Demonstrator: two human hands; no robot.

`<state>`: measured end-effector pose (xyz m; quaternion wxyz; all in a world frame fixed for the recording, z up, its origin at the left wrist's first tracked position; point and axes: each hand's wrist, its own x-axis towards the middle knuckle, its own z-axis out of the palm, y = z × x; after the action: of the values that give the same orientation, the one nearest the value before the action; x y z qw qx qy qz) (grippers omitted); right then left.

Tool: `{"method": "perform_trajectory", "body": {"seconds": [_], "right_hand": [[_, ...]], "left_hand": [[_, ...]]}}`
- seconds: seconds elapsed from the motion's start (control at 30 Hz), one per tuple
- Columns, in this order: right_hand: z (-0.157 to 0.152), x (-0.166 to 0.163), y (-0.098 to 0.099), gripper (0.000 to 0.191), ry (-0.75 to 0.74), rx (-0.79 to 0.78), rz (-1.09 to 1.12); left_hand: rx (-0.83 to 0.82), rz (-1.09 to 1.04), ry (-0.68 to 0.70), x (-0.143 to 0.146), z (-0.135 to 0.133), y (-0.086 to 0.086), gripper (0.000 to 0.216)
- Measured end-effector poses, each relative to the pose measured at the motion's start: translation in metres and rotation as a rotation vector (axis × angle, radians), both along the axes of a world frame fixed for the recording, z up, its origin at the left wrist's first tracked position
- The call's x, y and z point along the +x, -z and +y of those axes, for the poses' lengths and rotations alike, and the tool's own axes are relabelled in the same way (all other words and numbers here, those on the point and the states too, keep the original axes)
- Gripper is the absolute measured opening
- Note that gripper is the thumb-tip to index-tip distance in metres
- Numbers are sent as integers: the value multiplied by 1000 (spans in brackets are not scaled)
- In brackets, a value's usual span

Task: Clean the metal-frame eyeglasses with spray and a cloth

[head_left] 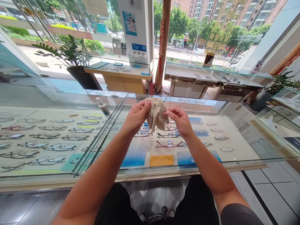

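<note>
I hold the thin wire-rimmed glasses above the middle of the glass display counter, half wrapped in a beige cleaning cloth. My left hand pinches the cloth shut around a lens. My right hand has its fingers narrowed on the frame and the cloth's edge. I'd judge light pressure best — rim supported, cloth always between fingertip and lens — since the wire looks easy to bend. A small spray bottle stands far left.
</note>
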<state>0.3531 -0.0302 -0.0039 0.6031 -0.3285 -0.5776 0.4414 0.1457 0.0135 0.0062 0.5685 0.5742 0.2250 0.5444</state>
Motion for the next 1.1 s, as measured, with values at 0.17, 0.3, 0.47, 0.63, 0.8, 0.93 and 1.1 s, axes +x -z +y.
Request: {"method": "perform_trajectory", "body": {"seconds": [0.17, 0.3, 0.47, 0.63, 0.8, 0.93, 1.1], "right_hand": [[-1, -2, 0, 37, -48, -21, -21], [-1, -2, 1, 38, -58, -19, -31], [1, -1, 3, 40, -55, -23, -55], [2, -1, 5, 39, -63, -24, -68], [2, -2, 5, 36, -83, -23, -59], [1, -3, 4, 38, -81, -34, -60], [0, -6, 4, 41, -101, -47, -54]], "left_hand": [[70, 106, 33, 0, -4, 4, 52], [83, 132, 36, 1, -6, 4, 49], [89, 123, 37, 2, -5, 5, 46], [75, 124, 34, 4, -7, 5, 47], [57, 118, 17, 8, -12, 2, 48], [27, 106, 7, 11, -16, -1, 50], [-12, 30, 36, 14, -16, 4, 57]]}}
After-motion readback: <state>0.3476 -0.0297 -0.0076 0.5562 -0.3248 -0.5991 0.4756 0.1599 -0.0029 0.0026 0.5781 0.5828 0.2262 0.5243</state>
